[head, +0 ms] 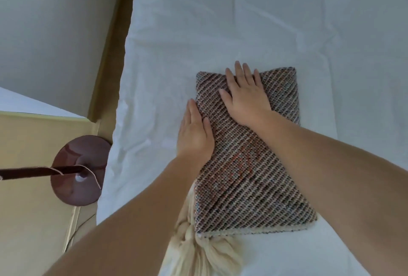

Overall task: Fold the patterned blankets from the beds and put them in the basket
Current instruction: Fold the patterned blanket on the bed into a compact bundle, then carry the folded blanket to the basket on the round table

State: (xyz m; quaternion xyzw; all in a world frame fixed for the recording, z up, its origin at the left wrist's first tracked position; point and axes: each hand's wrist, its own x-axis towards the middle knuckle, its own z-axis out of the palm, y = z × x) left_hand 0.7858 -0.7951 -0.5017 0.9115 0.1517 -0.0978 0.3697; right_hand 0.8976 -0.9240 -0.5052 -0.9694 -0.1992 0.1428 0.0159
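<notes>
A patterned blanket (249,178), woven in diagonal brown, cream and blue stripes with a reddish patch, lies folded into a compact rectangle on the white bed (198,33). Cream tassels (196,251) spill from its near left corner. My right hand (245,97) rests flat, palm down, on the far part of the blanket with fingers spread. Against the blanket's left edge lies my left hand (194,132), flat, fingers straight and together, thumb on the fabric. Neither hand grips anything. No basket is in view.
A brown floor lamp base (75,189) with its pole and cord stands on the tan floor (28,187) left of the bed. A grey wall (50,22) rises behind it. A corner of another white bed (22,103) shows at the left edge.
</notes>
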